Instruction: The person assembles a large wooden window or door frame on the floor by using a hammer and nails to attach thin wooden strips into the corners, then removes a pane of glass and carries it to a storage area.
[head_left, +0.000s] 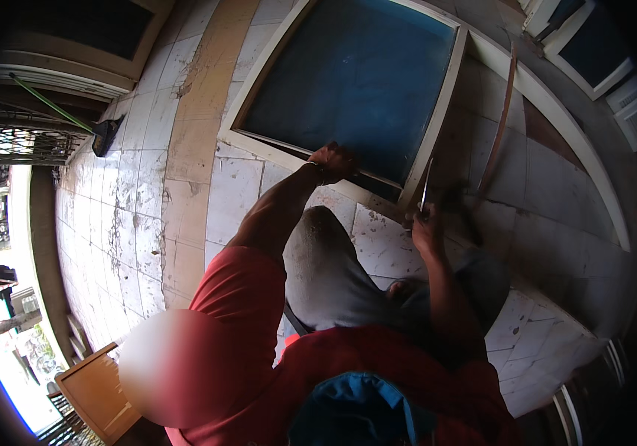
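Observation:
A white-framed window sash (448,97) with a dark blue pane (348,82) lies in front of me on the tiled floor. Along its near edge, a dark gap shows between the pane and the frame's rail. My left hand (335,162) is closed over that near rail, fingers curled down at the pane's edge; what they grip is hidden. Just right of the sash's near right corner, my right hand (427,229) is wrapped round a slim metal tool (427,184). Its thin shaft points up and away from me; its exact kind cannot be made out.
A thin brown wooden strip (502,123) lies right of the sash, beside a long white frame piece (582,134). At the far left stands a green-handled broom (58,105) with a black head. My bent knee (322,253) is close to the sash. An orange-brown wooden panel (99,394) is at lower left.

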`<state>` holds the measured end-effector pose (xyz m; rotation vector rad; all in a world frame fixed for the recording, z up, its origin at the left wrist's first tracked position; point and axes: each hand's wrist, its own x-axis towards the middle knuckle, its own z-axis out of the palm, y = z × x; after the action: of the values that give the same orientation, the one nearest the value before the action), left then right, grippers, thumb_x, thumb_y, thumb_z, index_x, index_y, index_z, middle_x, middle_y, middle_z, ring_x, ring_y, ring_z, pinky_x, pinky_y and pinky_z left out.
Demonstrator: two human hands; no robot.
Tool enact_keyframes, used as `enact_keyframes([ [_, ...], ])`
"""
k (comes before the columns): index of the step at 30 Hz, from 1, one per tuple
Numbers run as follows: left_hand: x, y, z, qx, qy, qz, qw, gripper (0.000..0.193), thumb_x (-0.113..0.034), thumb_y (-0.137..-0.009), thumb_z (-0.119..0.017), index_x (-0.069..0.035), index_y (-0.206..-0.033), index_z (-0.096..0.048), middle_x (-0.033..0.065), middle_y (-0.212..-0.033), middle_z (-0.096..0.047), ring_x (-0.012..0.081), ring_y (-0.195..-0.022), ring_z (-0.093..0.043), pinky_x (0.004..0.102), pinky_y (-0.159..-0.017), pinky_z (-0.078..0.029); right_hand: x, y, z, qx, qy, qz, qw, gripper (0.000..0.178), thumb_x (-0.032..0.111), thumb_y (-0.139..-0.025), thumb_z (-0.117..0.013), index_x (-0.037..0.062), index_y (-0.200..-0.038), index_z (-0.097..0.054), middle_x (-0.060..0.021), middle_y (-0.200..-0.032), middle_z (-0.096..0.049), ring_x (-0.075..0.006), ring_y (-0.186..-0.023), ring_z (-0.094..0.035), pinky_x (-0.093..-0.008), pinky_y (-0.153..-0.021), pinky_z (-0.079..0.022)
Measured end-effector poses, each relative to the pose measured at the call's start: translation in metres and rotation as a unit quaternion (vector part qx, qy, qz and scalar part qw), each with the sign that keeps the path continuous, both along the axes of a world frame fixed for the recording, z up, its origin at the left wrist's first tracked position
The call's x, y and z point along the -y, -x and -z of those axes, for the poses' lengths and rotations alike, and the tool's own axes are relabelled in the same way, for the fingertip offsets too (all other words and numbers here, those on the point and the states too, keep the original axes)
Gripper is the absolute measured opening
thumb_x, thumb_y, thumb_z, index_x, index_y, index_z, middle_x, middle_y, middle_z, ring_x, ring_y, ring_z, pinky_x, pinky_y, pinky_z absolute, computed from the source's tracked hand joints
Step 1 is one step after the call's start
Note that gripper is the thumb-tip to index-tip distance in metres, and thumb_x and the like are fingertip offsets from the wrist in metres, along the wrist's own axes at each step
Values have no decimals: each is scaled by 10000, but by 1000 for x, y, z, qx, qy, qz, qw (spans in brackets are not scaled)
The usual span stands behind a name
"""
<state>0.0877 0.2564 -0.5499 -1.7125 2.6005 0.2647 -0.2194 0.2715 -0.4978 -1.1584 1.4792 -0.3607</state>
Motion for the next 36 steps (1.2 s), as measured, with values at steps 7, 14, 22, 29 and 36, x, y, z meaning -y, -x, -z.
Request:
enact_keyframes([
  [7, 39, 18, -2, 44, 24, -63, 997, 175, -168, -869, -526, -146, -991, -651, 71, -1000, -637, 239, -976, -622, 394, -814, -496, 8, 8, -57, 177, -57, 146, 972, 284, 103, -921, -487, 58, -1195, -426, -103, -893, -624, -187, -691, -643, -305, -556, -493],
  [14, 33, -4, -60, -133, 277, -120, 944, 136, -134, -843, -570, -112, -975, -587, 89, -946, -577, 265, -910, -564, 401, -766, -437, 8, 14, -68, 234, 10, 139, 962, 180, 107, -947, -485, 58, -1112, -434, -120, -927, -632, -205, -726, -649, -335, -647, -529],
  [22, 125, 20, -252, -613, 350, -273, 653, 288, -289, -986, -506, -7, -961, -560, 10, -745, -563, 103, -639, -505, 264, -584, -425, 46, 47, -79, 220, 159, 103, 957, 148, 210, -947, -535, 75, -1009, -533, -78, -930, -606, -131, -695, -563, -282, -674, -484],
  [29, 138, 163, -203, -757, 147, -272, 576, 284, -233, -985, -528, 23, -1096, -580, 28, -844, -581, 86, -748, -542, 242, -681, -459, 101, 70, -113, -126, 342, -98, 926, 707, 398, -741, -777, 53, -1290, -496, -144, -1088, -591, -204, -913, -591, -330, -807, -493],
  [36, 172, 266, -245, -760, 36, -295, 578, 353, -275, -947, -547, 16, -1142, -598, 196, -1016, -607, 276, -911, -594, 369, -820, -463, 117, 90, -71, 58, 276, -96, 955, 501, 430, -752, -773, 0, -945, -601, -93, -792, -592, -161, -709, -536, -338, -660, -452],
])
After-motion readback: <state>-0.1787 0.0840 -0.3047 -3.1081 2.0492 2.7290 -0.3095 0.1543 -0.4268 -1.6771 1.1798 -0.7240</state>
